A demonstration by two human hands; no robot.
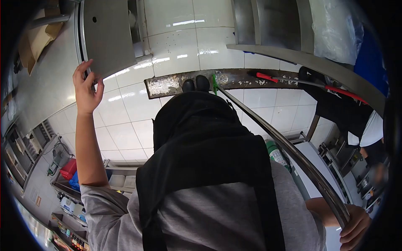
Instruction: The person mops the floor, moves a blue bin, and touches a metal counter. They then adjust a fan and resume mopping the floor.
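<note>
My left hand (88,88) is raised at the edge of a steel counter or cabinet door (109,37), its fingers apart and slightly curled with nothing in them. At the lower right, my right hand (356,226) is wrapped round a long metal pole (284,144). The pole runs down to a green tool head (215,83) beside my black shoes (196,84). Under the head lies a dark, dirty floor strip (251,79) with whitish patches. The exact shape of the tool head is too small to tell.
A red-handled tool (266,77) lies across the strip at the right. Near it stands another person in black and white (341,108). Steel units (278,21) line the top right. Behind me are a fan (60,154), a red box (68,169) and shelves.
</note>
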